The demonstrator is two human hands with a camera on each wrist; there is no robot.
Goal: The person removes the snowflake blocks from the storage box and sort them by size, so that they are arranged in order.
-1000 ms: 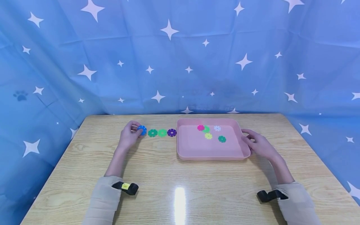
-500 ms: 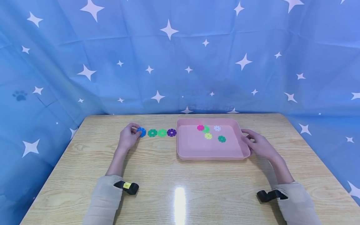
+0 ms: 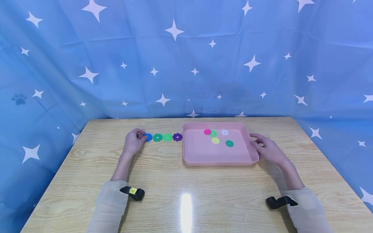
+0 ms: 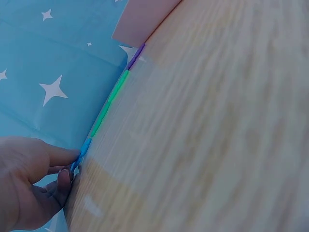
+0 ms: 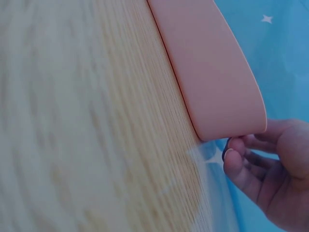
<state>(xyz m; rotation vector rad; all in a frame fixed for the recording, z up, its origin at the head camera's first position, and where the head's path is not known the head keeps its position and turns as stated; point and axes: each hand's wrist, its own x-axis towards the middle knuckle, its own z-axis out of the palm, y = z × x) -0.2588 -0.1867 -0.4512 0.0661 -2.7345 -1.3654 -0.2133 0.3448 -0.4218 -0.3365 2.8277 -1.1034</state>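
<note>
With 12 o'clock lying straight ahead, your sleeves are resting nearest, at 10 and 2 o'clock, each showing a black wrist mount, over the worktop [image 3: 163, 181]. Your right hand [image 3: 269, 151] is lying at 1 o'clock, its fingers bending against the tray [image 3: 204, 155] at its 3 o'clock wall; I cannot tell whether they are gripping it. Your left hand [image 3: 133, 142] is lying at 11 o'clock, thumb and fingers pinching the blue disc [image 3: 148, 138].

The tray is sitting just past 12 o'clock. Inside, the second dark green disc [image 3: 229, 143] is lying towards 3 o'clock from its middle, the yellow disc [image 3: 215, 140] towards 11, the white disc [image 3: 224, 132] towards 1, and the pink disc [image 3: 207, 132] farther out towards 11, overlapping the second light green disc [image 3: 214, 133].

From the blue disc, a row is running towards 3 o'clock: dark green disc [image 3: 157, 138], light green disc [image 3: 167, 138], then purple disc [image 3: 177, 137], which is lying right by the tray's 9 o'clock wall. Farthest off, a starry blue curtain [image 3: 140, 87] is hanging.
</note>
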